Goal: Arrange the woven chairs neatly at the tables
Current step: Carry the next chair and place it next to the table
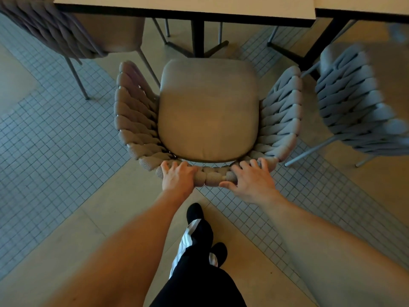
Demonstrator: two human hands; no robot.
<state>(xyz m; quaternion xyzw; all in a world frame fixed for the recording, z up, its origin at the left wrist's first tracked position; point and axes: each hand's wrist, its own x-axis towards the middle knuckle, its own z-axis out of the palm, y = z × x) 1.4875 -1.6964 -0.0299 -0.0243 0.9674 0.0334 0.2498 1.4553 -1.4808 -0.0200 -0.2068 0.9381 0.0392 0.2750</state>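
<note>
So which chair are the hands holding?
The middle chair, the one with its seat cushion facing the table. The left hand and right hand grip its woven back; the chairs at left and right stand untouched.

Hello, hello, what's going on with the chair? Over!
Left hand and right hand both grip the middle chair by its woven back. Seat not yet under the table. Table post straight ahead.
</note>
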